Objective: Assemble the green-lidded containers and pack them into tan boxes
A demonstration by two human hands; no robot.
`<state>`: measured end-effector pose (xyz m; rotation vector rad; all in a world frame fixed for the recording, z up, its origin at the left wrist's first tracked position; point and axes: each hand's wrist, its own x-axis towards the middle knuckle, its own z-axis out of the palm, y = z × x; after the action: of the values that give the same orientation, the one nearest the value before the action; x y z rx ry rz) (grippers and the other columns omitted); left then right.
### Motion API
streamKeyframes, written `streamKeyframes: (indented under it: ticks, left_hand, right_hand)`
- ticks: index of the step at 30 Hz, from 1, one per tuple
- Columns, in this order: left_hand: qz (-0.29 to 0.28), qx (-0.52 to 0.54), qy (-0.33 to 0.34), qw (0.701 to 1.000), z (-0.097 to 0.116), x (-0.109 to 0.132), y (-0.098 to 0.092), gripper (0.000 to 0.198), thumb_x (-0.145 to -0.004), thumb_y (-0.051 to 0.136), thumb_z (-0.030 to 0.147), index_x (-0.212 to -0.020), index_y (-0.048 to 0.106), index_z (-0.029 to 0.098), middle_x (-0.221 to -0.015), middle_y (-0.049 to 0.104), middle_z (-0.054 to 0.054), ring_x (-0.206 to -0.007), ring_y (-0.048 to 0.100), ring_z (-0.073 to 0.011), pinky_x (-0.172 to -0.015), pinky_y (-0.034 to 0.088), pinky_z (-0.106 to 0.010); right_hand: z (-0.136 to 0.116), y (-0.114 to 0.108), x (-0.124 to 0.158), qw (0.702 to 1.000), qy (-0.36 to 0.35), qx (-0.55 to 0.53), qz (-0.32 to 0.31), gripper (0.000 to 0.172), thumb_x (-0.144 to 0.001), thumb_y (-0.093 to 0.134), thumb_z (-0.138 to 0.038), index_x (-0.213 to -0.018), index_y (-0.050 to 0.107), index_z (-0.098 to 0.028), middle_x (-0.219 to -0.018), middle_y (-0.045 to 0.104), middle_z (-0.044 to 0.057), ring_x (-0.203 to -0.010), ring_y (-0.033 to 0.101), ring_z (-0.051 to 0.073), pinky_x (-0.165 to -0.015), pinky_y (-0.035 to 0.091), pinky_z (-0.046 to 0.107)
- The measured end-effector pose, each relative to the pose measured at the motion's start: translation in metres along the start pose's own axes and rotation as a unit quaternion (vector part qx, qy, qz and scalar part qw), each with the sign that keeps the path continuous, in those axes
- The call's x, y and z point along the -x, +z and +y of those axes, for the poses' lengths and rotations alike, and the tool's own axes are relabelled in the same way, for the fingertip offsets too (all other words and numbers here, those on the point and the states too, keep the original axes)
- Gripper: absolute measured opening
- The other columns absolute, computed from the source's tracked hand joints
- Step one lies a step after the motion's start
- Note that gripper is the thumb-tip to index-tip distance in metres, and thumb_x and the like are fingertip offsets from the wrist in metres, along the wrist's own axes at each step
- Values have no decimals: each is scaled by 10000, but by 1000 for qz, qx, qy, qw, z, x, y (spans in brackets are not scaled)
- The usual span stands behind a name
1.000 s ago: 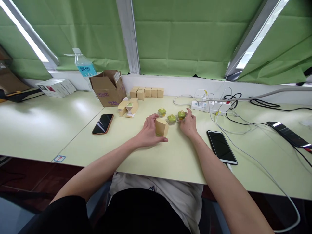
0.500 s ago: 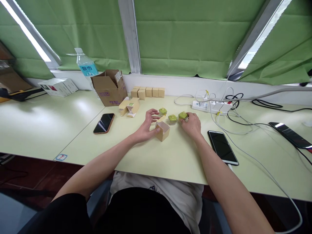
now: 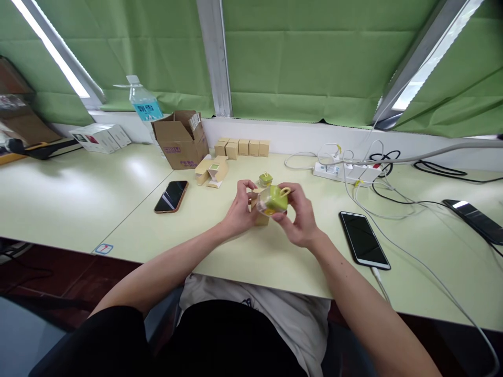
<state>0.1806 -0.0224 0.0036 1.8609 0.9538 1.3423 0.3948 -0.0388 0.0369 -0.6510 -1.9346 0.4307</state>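
My right hand [image 3: 301, 219] grips a small clear jar with a green lid and a loop on top [image 3: 276, 199], tilted, its base toward my left hand. My left hand [image 3: 240, 210] is curled around a small tan cardboard box [image 3: 262, 220], mostly hidden behind the jar and the fingers. Jar and box overlap in view; whether they touch I cannot tell. Just beyond them a second green-lidded jar [image 3: 265, 179] stands on the table. Farther left lie opened tan boxes [image 3: 217, 170].
Several closed small boxes [image 3: 243, 147] line the back, beside a brown carton [image 3: 181, 149] and a water bottle [image 3: 145, 104]. One phone [image 3: 171, 197] lies left, another phone [image 3: 364, 239] right with its cable. A power strip [image 3: 348, 172] with tangled cords sits back right.
My right hand has lifted a green-lidded jar off the table and brought it left, tilted, to the box. My left hand stays at the box. Another jar seen earlier is now hidden.
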Motion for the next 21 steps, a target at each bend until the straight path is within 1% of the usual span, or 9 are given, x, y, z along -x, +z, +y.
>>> streamKeyframes:
  ticks: [2,4,5,9,13,16,21]
  left_hand:
    - [-15,16,25,999,2,-1,-2,679,-833,931,402,-1183,359,296,-1190,581,-17,-857,658,-142,-740,514,-291]
    - [-22,26,42,999,3,-3,-4,742,-762,994,416,-1163,382,290,-1212,584,-19,-845,646,-128,-719,508,-269]
    - [-22,31,43,998,3,-4,-5,732,-763,993,419,-1156,390,286,-1247,575,-28,-858,647,-122,-718,511,-261]
    - [-20,42,40,998,-2,-7,-7,603,-853,907,370,-1137,384,280,-1349,531,-56,-952,680,-126,-763,546,-254]
    - [-14,17,59,998,-9,-9,-8,546,-888,864,324,-1161,394,278,-1347,535,-67,-1012,688,-147,-802,575,-271]
    - [-22,-16,79,997,-12,-9,-10,397,-953,785,304,-1183,464,262,-1358,558,-88,-1067,681,-172,-828,594,-288]
    - [-32,-52,129,990,-14,-11,-12,135,-1056,649,276,-1181,622,232,-1379,625,-143,-1231,680,-241,-900,626,-340]
  right_hand:
    - [1,7,3,998,-3,38,-53,619,-1069,525,-776,-1457,495,-295,-1074,713,86,-762,679,254,-681,571,418]
    - [5,12,4,994,-19,83,-68,646,-1096,465,-773,-1496,448,-266,-1084,737,106,-789,718,282,-699,573,433]
    - [7,13,4,992,-32,100,-67,643,-1112,441,-760,-1509,423,-254,-1102,747,117,-805,734,293,-700,572,438]
    - [16,11,2,986,-68,138,-58,582,-1157,416,-685,-1534,352,-246,-1181,767,140,-779,754,291,-622,532,412]
    - [19,7,0,984,-49,160,-57,580,-1150,458,-677,-1538,380,-253,-1281,764,163,-834,776,293,-641,550,407]
    - [18,5,-1,982,-38,175,-53,539,-1138,518,-646,-1510,436,-265,-1340,758,164,-869,781,285,-656,562,396]
    - [17,3,-2,984,-50,171,-26,479,-1123,599,-544,-1490,452,-275,-1344,752,150,-804,754,238,-604,556,365]
